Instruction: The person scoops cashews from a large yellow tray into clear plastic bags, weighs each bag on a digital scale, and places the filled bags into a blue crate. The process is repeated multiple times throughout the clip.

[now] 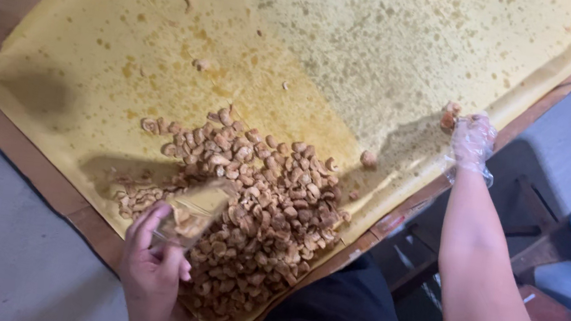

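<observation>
The left hand (150, 267), at lower left, grasps a clear bag (193, 213) over the fried snack pile (258, 208) at lower centre. The gloved right hand (471, 141), at right, seems to pinch a few pieces (449, 117). Bagging looks underway; next, those pieces need dropping into the bag's mouth.

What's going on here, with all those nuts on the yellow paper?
A person stands over a pile of fried nuts spread on oil-spotted yellow paper. The left hand, bare, holds a small clear bag at the pile's edge. The right hand, in a thin clear glove, is raised beside the paper's edge and pinches a few nuts.
</observation>
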